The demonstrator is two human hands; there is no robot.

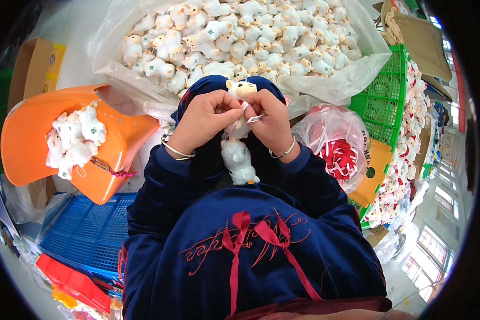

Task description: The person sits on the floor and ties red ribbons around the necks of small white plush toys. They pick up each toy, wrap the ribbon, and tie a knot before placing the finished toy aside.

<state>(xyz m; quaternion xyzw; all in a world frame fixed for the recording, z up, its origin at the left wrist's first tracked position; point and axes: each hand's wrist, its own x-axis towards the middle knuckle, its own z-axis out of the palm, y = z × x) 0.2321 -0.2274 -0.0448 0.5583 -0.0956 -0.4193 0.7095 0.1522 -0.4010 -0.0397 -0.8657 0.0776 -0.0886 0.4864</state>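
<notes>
A small white plush animal point(241, 87) with a cream head and a bit of red at its neck rests between my knees. My left hand point(209, 116) is pinched closed at its neck; whatever sits between those fingertips is too small to make out. Facing it, my right hand point(270, 118) pinches a white tag point(255, 118) at the front of the toy. Both hands nearly meet, and they cover part of its body. A second white plush toy point(238, 161) lies on my lap, closer to my belly.
Ahead, a clear plastic sheet point(109, 53) holds a heap of white plush toys point(240, 40). An orange chair point(24, 136) at left carries several more, with a blue crate point(90, 226) nearby. At right are a plastic bag of red pieces point(338, 159) and a green crate point(378, 101).
</notes>
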